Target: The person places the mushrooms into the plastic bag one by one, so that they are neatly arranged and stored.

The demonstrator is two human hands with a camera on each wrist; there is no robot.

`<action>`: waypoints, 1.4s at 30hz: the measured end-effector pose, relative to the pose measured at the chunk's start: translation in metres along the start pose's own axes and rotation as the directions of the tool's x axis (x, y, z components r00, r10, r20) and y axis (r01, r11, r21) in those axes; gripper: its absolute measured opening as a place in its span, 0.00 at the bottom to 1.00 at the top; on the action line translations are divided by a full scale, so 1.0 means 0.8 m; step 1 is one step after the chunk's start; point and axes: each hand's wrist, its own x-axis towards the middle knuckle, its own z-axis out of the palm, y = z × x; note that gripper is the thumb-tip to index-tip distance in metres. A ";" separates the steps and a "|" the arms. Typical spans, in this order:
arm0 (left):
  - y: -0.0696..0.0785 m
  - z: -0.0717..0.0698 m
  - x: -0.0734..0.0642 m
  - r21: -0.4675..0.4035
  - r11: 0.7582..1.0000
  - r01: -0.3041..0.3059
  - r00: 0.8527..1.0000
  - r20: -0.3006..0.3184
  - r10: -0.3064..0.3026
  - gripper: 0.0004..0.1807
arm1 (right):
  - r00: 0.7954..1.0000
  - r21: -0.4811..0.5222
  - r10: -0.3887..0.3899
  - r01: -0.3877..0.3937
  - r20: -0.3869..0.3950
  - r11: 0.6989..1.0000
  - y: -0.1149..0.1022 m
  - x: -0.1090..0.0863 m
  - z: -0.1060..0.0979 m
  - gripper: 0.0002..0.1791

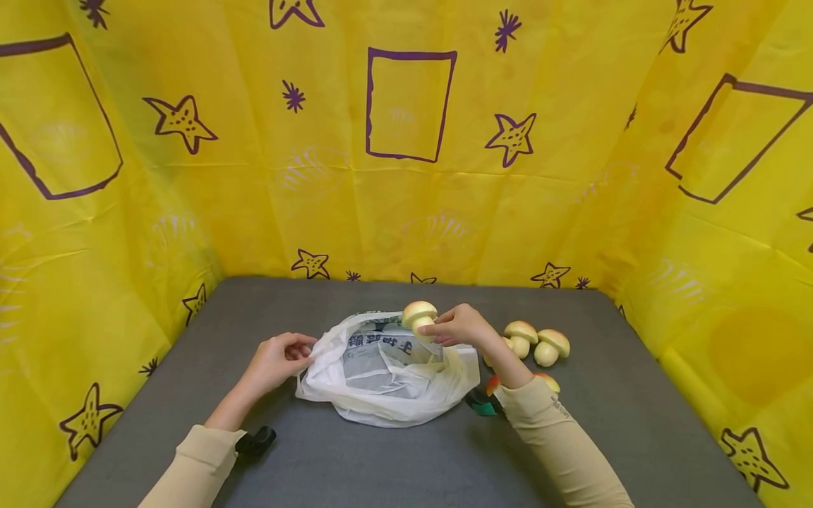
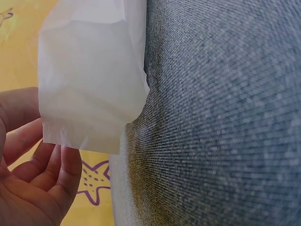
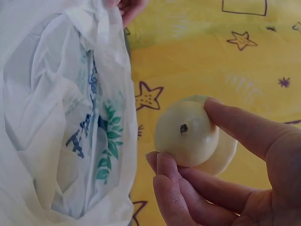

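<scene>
A white plastic bag [image 1: 396, 410] with dark printing lies on the grey table, its mouth spread wide and facing up. At its left rim my left hand [image 1: 279, 361] pinches the bag's edge; the left wrist view shows the white plastic [image 2: 89, 84] by the thumb and fingers. Over the far right part of the mouth, my right hand [image 1: 466, 326] holds a toy mushroom [image 1: 419, 311] with a pale stem and reddish-tinged cap. The right wrist view shows the mushroom's round stem end [image 3: 186, 134] between thumb and fingers, beside the bag. The bag's bottom is partly hidden by folds.
Several more toy mushrooms [image 1: 552, 347] lie on the grey table [image 1: 356, 466] to the right of the bag, some partly hidden by my right forearm. Yellow cloth walls [image 1: 406, 190] with purple drawings enclose the back and sides.
</scene>
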 end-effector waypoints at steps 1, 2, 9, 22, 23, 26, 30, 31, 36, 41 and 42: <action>0.000 0.000 0.000 -0.001 1.000 0.000 1.000 0.001 0.000 0.14 | 1.000 0.003 0.002 -0.002 0.001 1.000 0.000 0.002 0.002 0.34; 0.001 0.000 0.000 0.001 1.000 0.001 1.000 0.002 -0.001 0.14 | 1.000 0.005 0.003 -0.003 0.002 1.000 0.000 0.003 0.004 0.34; -0.002 0.001 0.003 0.011 1.000 -0.001 1.000 -0.008 0.001 0.14 | 1.000 -0.004 0.008 -0.008 0.018 1.000 -0.004 0.011 0.018 0.25; -0.003 0.001 0.001 0.009 1.000 -0.007 1.000 -0.014 0.007 0.14 | 0.999 -0.017 0.029 -0.028 0.027 0.999 -0.004 0.030 0.045 0.22; -0.003 0.001 0.001 0.008 1.000 -0.006 1.000 -0.015 0.006 0.14 | 0.999 -0.016 0.031 -0.031 0.028 0.999 -0.003 0.032 0.047 0.22; -0.004 0.000 0.001 0.012 1.000 -0.001 1.000 -0.014 0.002 0.14 | 0.999 -0.014 0.037 -0.037 0.032 0.999 -0.003 0.037 0.052 0.22; -0.006 0.000 0.002 0.014 1.000 0.001 1.000 -0.016 0.000 0.13 | 0.998 -0.023 0.044 -0.043 0.038 0.999 -0.004 0.044 0.058 0.22; -0.006 0.000 0.002 0.013 1.000 0.000 1.000 -0.017 0.000 0.13 | 0.998 -0.029 0.046 -0.045 0.040 0.999 -0.004 0.045 0.059 0.22; -0.006 0.000 0.003 0.004 1.000 -0.001 1.000 -0.014 0.001 0.13 | 0.997 -0.059 0.072 -0.069 0.039 0.996 -0.005 0.053 0.067 0.22; -0.007 0.000 0.003 0.008 1.000 0.005 1.000 -0.013 -0.005 0.14 | 0.996 -0.084 0.091 -0.089 0.019 0.992 -0.004 0.063 0.077 0.22; -0.007 0.001 0.003 0.008 1.000 0.007 1.000 -0.013 -0.007 0.14 | 0.995 -0.091 0.096 -0.094 0.013 0.991 -0.004 0.065 0.079 0.23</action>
